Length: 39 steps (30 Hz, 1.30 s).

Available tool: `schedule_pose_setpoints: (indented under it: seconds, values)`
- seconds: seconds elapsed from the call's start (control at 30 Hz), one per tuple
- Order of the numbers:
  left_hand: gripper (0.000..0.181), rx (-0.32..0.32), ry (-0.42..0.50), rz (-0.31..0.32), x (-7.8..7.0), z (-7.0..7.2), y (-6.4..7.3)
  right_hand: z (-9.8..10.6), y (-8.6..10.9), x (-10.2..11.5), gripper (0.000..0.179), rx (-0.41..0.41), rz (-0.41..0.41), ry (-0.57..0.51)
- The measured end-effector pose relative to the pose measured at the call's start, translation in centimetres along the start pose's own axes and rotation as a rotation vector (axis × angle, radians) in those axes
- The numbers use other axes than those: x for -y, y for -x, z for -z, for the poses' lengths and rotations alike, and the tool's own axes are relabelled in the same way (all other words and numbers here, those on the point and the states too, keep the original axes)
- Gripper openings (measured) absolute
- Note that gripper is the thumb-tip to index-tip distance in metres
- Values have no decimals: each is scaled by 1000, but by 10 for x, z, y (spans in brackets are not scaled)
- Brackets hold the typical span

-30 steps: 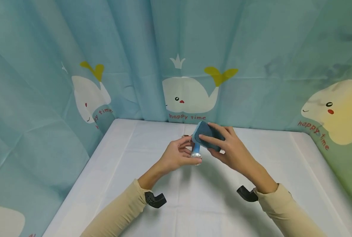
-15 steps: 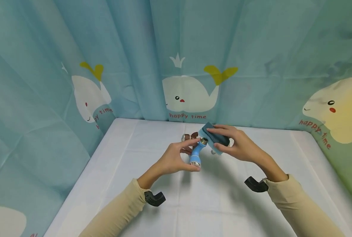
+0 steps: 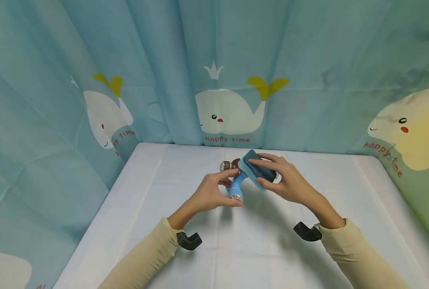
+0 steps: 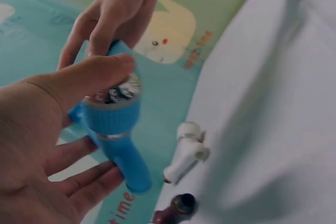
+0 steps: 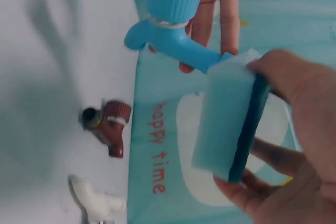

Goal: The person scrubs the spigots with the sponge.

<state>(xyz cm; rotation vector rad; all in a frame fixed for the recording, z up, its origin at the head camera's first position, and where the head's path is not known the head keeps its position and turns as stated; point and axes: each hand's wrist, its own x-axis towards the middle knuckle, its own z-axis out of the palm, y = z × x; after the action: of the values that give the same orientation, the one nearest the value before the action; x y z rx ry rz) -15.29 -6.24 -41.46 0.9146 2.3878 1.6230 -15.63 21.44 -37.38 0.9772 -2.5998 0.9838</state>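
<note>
Near the head view's centre, the left hand (image 3: 212,193) pinches a blue tap (image 3: 236,185) between thumb and fingers; the right hand (image 3: 289,180) grips a sponge (image 3: 260,167) at its upper end.

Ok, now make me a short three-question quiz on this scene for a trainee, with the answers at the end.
1. Which hand holds the sponge?
2. What colour is the tap in the left hand? a) white b) blue c) brown
3. True or false: the brown tap and the white tap are both on the table.

Key:
1. The right hand.
2. b
3. True
</note>
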Motion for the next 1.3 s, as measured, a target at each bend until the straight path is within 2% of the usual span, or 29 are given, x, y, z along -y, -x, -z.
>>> schedule_pose_setpoints:
  seconds: [0.07,0.17,0.23,0.3,0.4,0.53,0.7,0.8,0.97,1.07,1.1,1.2,1.3]
  values:
    - [86,-24,66,11,3,1,-1,-5,4,-1,53,-43,-20,6]
    - [84,-77,261,58,5,5,-3,-18,13,2,56,-120,-56,-62]
    - [82,-120,379,89,5,7,-5,-31,17,7,57,-141,-72,-130]
    - [79,-156,455,106,4,8,-7,-44,19,14,57,-146,-79,-160]
    - [80,-180,491,146,5,7,-8,-55,20,22,56,-160,-100,-132]
    - [79,-227,551,218,5,5,-9,-56,19,28,55,-200,-128,-123]
    - [82,-270,654,204,2,3,-11,-56,19,26,54,-141,-132,-112]
    - [76,-291,728,218,3,2,-13,-50,23,23,53,-157,-146,-87]
    - [63,-255,889,318,5,-3,-15,-41,21,30,56,-224,-108,-130]
    - [70,-182,932,356,8,-6,-14,-40,18,37,57,-233,-79,-130]
    - [76,-159,946,354,9,-6,-14,-40,18,38,57,-235,-77,-132]
    - [75,-95,957,319,10,-6,-11,-39,19,37,56,-245,-86,-135]
    - [78,-76,925,268,8,-6,-9,-34,21,35,57,-252,-91,-134]
